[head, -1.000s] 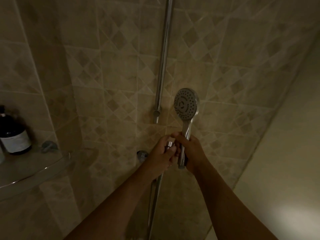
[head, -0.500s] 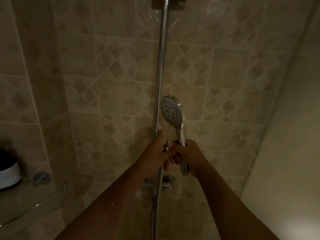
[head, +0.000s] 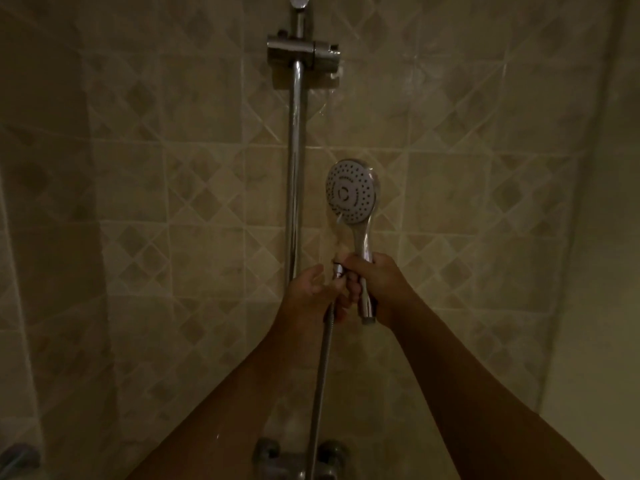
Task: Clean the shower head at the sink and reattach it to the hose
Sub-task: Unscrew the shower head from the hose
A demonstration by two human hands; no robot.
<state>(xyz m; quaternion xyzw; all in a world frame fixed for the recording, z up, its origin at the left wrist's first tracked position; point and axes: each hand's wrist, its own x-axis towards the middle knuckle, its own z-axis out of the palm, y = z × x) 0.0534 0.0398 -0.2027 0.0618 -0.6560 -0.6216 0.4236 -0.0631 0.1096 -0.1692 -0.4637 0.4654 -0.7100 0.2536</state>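
My right hand (head: 377,285) grips the shower head (head: 351,192); left hand (head: 313,289) pinches the hose (head: 320,375) nut beside it — cross-threading risks leaks.

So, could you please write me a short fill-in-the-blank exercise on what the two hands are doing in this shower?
1. The shower head is held by its handle in the ____ hand.
2. The left hand grips the end of the metal ____, which hangs down toward the tap.
3. The spray face points toward the ____.
4. The holder on the vertical rail is ____.

Missing words: right; hose; camera; empty
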